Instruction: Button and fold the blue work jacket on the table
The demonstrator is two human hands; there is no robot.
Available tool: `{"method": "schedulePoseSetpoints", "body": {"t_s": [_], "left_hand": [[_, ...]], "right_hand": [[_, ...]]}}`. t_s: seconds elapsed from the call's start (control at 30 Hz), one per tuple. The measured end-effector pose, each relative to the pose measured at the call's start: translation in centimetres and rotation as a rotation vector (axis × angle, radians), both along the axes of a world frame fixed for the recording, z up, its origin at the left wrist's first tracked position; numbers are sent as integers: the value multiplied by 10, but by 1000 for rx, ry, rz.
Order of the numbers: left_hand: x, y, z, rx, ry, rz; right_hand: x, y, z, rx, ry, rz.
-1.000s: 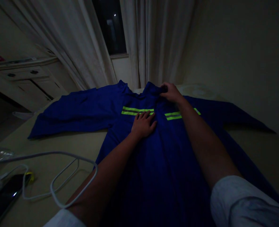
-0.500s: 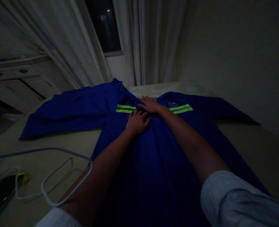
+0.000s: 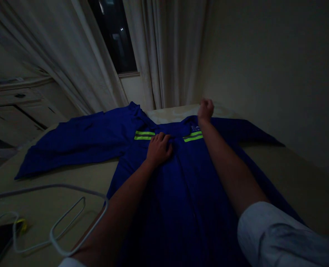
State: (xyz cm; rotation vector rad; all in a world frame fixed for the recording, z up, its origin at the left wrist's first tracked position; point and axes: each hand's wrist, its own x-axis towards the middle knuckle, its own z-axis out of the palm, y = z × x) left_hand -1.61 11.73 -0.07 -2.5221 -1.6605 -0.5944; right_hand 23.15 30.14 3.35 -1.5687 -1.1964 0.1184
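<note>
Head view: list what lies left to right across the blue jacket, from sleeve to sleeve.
jacket sleeve, yellow-green reflective stripe, left hand, second reflective stripe, right hand, other sleeve

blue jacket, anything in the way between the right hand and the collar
Nothing visible stands in the way: the right hand is raised just beyond the collar of the blue jacket, with only air between. The left hand rests on the chest, to one side, and the white cable lies well off to the left.

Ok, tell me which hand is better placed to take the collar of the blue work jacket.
Probably the right hand: it is raised and free just past the collar, while the left hand lies on the jacket's chest, lower down.
</note>
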Motion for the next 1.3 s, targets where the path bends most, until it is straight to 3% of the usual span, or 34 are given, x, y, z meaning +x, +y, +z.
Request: {"method": "schedulePoseSetpoints", "body": {"t_s": [0.1, 0.23, 0.33, 0.43, 0.57, 0.67, 0.77, 0.83, 0.9, 0.97, 1.03, 1.1, 1.17, 1.23, 1.3], "left_hand": [[-1, 1, -4, 65, -5, 7], [1, 11, -15, -60, 26, 2], [1, 16, -20, -97, 28, -3], [0, 17, -21, -66, 9, -5], [-1, 17, -21, -68, -13, -5], [-1, 17, -21, -67, -32, -11], [-1, 17, -21, -59, -46, -4], [-1, 17, -22, -51, -53, -4], [0, 17, -22, -45, -61, -17], [0, 18, -23, -43, -79, -28], [-2, 20, -25, -55, -136, -26], [-5, 23, -27, -83, -263, -2], [-10, 26, -29, -109, -449, 53], [-16, 30, -31, -121, -630, 109], [-20, 34, -33, -135, -755, 130]], "right_hand": [[84, -35, -2, -129, -14, -258], [192, -120, -26, -272, -251, -573], [239, -171, -39, -483, -304, -717], [244, -188, -38, -636, -273, -643], [219, -177, -32, -576, -297, -509], [210, -165, -33, -466, -196, -492], [212, -155, -28, -278, 123, -525], [209, -150, -18, -161, 338, -572], [192, -148, -4, -26, 352, -597], [160, -149, 6, 156, 93, -463], [115, -151, 6, 284, -291, -101], [69, -156, -6, 204, -632, 400], [36, -160, -24, 36, -844, 786], [21, -164, -42, -91, -914, 926], [22, -166, -55, -137, -880, 875]]}}
